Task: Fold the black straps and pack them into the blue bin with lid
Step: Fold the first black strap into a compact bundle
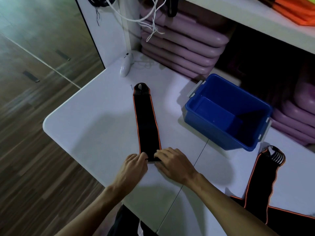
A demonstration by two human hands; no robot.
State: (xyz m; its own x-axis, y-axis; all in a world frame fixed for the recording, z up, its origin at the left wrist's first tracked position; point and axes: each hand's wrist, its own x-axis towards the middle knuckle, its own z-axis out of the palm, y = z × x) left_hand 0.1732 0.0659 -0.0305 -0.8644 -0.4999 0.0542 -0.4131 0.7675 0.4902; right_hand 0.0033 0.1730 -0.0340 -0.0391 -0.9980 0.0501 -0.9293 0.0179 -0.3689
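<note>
head view: black strap w/ orange edging (147, 121) lies flat on the white table (95, 126), running from frame centre up to a looped end w/ ribbed stitching near upper centre. its near end sits at lower centre, where both hands meet. left hand (132, 169) pinches the near left corner of the strap, fingers curled onto the edge. right hand (172, 163) grasps the near right corner, fingers curled over the fabric, thumb side hidden so exact pinch can't be fully seen. near end looks slightly lifted or turned over, can't tell which. both forearms come in from the bottom of frame.

blue bin (226, 114) sits on the table right of centre, open, no lid on it, inside bare blue floor visible. white latch clips (196, 88) on its left and right rims. bin is well apart from the held strap, to its right.

second black strap w/ orange edging (262, 181) lies at lower right of frame, looped end pointing up toward the bin's near corner, not touching it. more black/orange fabric (293, 218) spread under it at bottom right corner.

white oval device (125, 67) at the table's far edge, upper centre. white cords (153, 23) hang above it. stack of lilac pads (184, 45) behind the table, upper centre-right, more at the right edge. orange items (293, 11) on shelf, top right. wood floor (34, 116) on the left.
</note>
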